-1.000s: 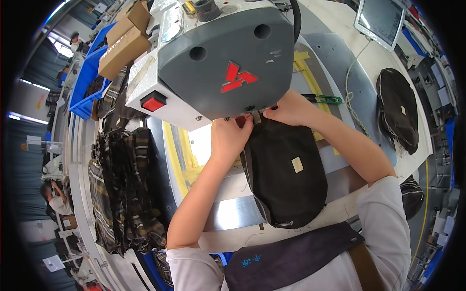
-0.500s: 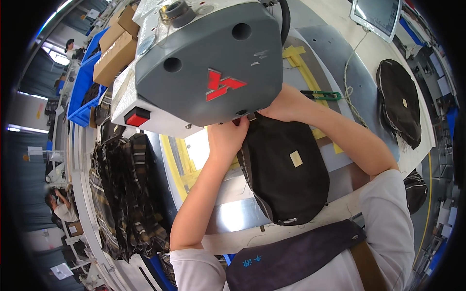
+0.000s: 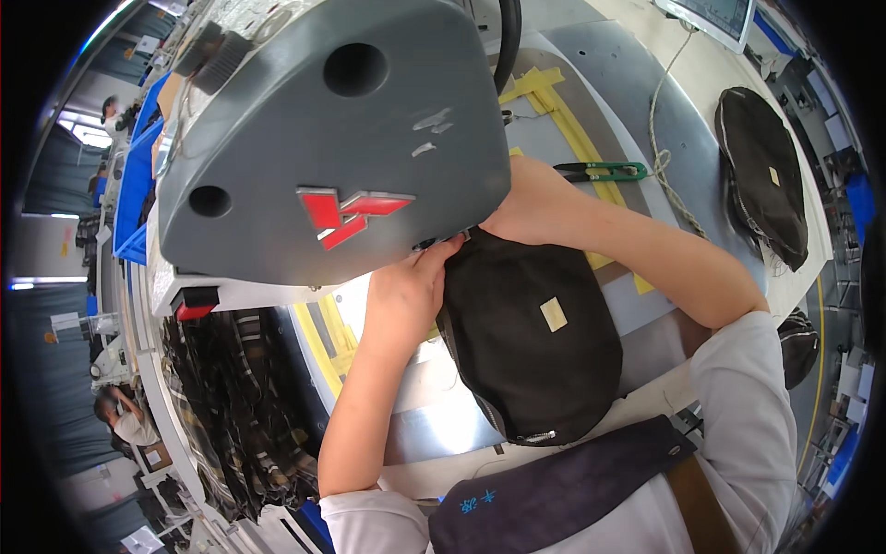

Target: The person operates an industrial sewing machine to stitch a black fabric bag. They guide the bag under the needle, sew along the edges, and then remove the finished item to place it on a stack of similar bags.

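Observation:
A dark zippered bag (image 3: 531,351) with a small pale label (image 3: 553,314) lies on the work plate, its upper end running under the grey head of a sewing machine (image 3: 360,157). My left hand (image 3: 406,294) pinches the bag's upper left edge, fingertips close below the machine head. On the other side of that end, my right hand (image 3: 535,205) is curled onto the fabric; the machine head hides most of its fingers. The needle area is out of sight. Green-handled thread snips (image 3: 604,172) lie beyond my right wrist.
Dark plaid fabric (image 3: 235,406) hangs in a pile at the left, below a red switch (image 3: 195,302). Another dark bag (image 3: 761,175) rests at the right. Yellow tape (image 3: 563,111) marks the plate; a cord (image 3: 660,138) runs toward a screen (image 3: 715,17). People work far left.
The machine head looks larger and lower left as my view shifts closer. Both hands stay at the bag's upper end, and the bag sits slightly lower in view.

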